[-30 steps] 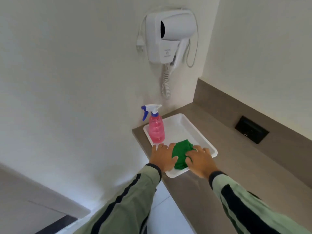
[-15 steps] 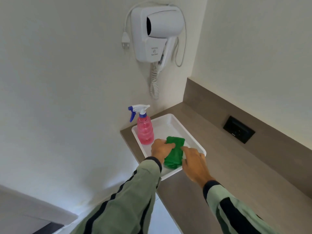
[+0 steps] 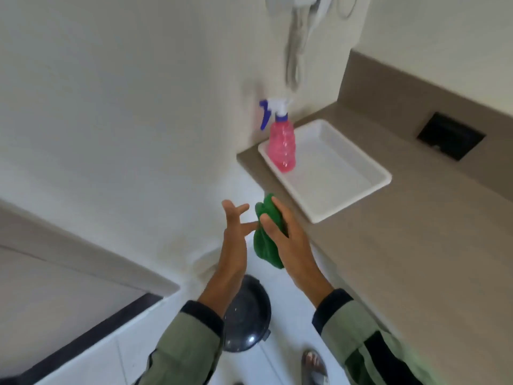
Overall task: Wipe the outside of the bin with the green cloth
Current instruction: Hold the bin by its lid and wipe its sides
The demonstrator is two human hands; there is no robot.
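My right hand (image 3: 288,240) grips the crumpled green cloth (image 3: 265,245) in the air, just off the counter's near-left corner. Beside it, my left hand (image 3: 234,232) is spread with fingers apart, and one fingertip reaches toward the cloth. A round dark bin (image 3: 248,315) with a shiny lid stands on the white floor below both hands, partly hidden by my left forearm.
A white tray (image 3: 347,187) on the brown counter (image 3: 416,259) holds a pink spray bottle (image 3: 281,145) at its left end. A black socket (image 3: 449,136) sits in the backsplash. A wall-mounted dryer's cord (image 3: 295,51) hangs above. My sandalled foot (image 3: 315,366) is right of the bin.
The green cloth has been lifted out of the tray and carried down-left off the counter. My left hand has let go and spread. The view has tilted down, revealing the bin.
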